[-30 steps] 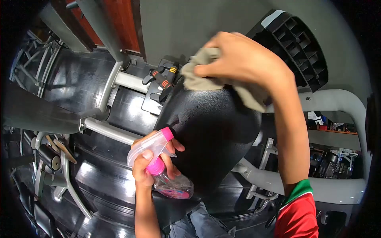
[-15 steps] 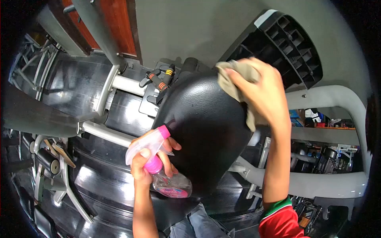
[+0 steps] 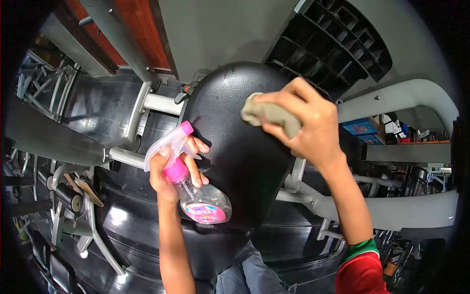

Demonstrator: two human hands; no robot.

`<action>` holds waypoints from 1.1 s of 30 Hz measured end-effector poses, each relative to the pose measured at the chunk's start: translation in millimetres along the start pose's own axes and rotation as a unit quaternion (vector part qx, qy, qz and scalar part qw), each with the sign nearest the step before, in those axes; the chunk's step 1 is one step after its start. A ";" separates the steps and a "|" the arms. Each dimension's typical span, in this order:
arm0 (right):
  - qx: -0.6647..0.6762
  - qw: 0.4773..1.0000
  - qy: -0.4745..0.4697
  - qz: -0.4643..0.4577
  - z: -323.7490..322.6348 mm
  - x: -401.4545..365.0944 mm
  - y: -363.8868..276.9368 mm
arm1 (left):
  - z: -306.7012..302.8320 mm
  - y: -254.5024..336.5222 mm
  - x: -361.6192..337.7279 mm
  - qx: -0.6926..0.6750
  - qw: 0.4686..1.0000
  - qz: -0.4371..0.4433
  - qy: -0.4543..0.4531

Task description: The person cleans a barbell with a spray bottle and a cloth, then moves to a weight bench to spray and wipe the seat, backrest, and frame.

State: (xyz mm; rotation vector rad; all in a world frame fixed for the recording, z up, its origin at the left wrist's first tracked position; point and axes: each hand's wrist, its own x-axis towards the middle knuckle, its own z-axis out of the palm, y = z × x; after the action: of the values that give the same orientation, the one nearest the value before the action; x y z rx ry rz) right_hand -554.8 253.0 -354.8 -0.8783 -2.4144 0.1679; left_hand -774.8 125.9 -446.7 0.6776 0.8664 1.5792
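Note:
A clear spray bottle (image 3: 208, 198) with a pink collar and nozzle is gripped around its neck by my left hand (image 3: 166, 171). It tilts, with the nozzle toward the black padded cushion (image 3: 230, 142) in front of me. Bunched in my right hand (image 3: 311, 120) is a greyish-green cloth (image 3: 271, 115), which lies against the upper right part of the cushion. The fingers of that hand are closed over the cloth and hide some of it. Small wet-looking marks show on the cushion's upper surface.
Grey metal frame tubes (image 3: 401, 213) run along the right and the left of the cushion. A black ribbed plastic panel (image 3: 338, 44) stands beyond it. Other gym machines (image 3: 73, 206) are at the left, and a shelf with boxes (image 3: 364, 130) is at the right.
My right hand has brought the cloth left and down, from the cushion's edge onto its surface. My left hand with the spray bottle has shifted slightly up and left. The view has moved too.

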 end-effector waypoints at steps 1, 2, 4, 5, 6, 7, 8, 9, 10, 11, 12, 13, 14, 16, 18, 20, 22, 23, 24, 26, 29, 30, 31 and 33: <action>-0.001 1.000 0.018 0.013 -2.5 -1.5 6.0 | 0.9 -0.8 0.3 0.007 1.000 0.001 0.005; -0.003 0.999 0.036 0.025 -4.3 -0.7 10.8 | 3.2 -0.8 -0.2 0.014 1.000 0.004 0.011; -0.018 0.996 0.064 0.066 -0.7 9.8 16.7 | 14.3 2.9 -3.7 0.029 0.999 0.004 0.024; -0.027 0.993 0.078 0.085 3.2 16.9 19.9 | 20.2 4.4 -6.4 0.042 0.999 0.000 0.025; -0.035 0.990 0.091 0.104 7.7 24.6 21.3 | 26.3 5.7 -8.7 0.056 0.998 -0.005 0.026; -0.043 0.987 0.090 0.123 10.7 30.8 20.4 | 33.4 6.1 -10.2 0.042 0.999 -0.008 0.006; -0.042 0.987 0.093 0.125 12.5 32.5 16.4 | 38.3 3.6 -11.0 0.001 1.000 -0.018 -0.021; -0.053 0.987 0.086 0.127 13.5 34.3 12.3 | 46.6 1.9 -10.8 -0.014 0.998 -0.030 -0.045; -0.065 0.986 0.078 0.129 13.0 34.3 10.5 | 54.1 1.5 -10.2 -0.029 0.996 -0.043 -0.068; -0.046 0.991 0.070 0.102 10.5 28.6 7.2 | 58.3 2.9 -5.9 -0.030 0.991 -0.062 -0.110; -0.027 0.995 0.059 0.075 8.1 20.1 6.4 | 59.5 1.5 -0.7 -0.124 0.977 -0.088 -0.152; -0.013 0.997 0.047 0.061 5.5 9.1 4.4 | 61.1 0.7 4.8 -0.137 0.969 -0.108 -0.176; 0.001 0.998 0.033 0.047 3.3 -3.4 2.8 | 62.4 -0.6 9.0 -0.151 0.960 -0.128 -0.199; 0.032 0.998 0.042 0.036 1.2 -26.5 8.5 | 56.7 -10.9 16.8 -0.194 0.943 -0.139 -0.232; 0.044 0.995 0.055 0.072 -4.6 -38.7 18.3 | 49.7 -15.6 23.7 -0.298 0.901 -0.163 -0.269; 0.073 0.987 0.108 0.092 -1.4 -37.2 30.4 | 45.9 -15.6 26.8 -0.295 0.896 -0.182 -0.277; 0.078 0.981 0.135 0.115 3.0 -25.3 34.4 | 44.6 -17.9 29.7 -0.294 0.891 -0.191 -0.289; 0.073 0.978 0.133 0.144 4.0 -15.3 36.5 | 43.4 -19.0 30.9 -0.290 0.886 -0.193 -0.307; 0.069 0.974 0.132 0.172 4.9 -5.0 40.0 | 41.1 -20.1 30.4 -0.288 0.888 -0.185 -0.309; 0.156 0.947 0.068 0.271 4.8 13.7 48.6 | 39.0 -22.3 30.5 -0.302 0.882 -0.182 -0.313; 0.181 0.936 0.051 0.297 4.2 16.1 49.8 | 39.3 -21.6 30.5 -0.300 0.882 -0.186 -0.312; 0.182 0.936 0.069 0.294 5.5 9.3 46.7 | 39.6 -21.1 30.6 -0.299 0.880 -0.191 -0.315; 0.163 0.944 0.104 0.269 8.6 -1.9 47.5 | 39.7 -20.8 30.4 -0.289 0.885 -0.195 -0.309; 0.187 0.926 0.132 0.301 6.7 -25.7 40.0 | 38.3 -21.6 29.4 -0.278 0.888 -0.207 -0.301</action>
State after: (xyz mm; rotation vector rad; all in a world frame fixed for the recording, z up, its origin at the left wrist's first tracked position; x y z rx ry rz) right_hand -520.1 268.6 -384.2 -1.3285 -1.7207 0.6705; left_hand -737.0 162.8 -444.1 0.4740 0.0612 1.0475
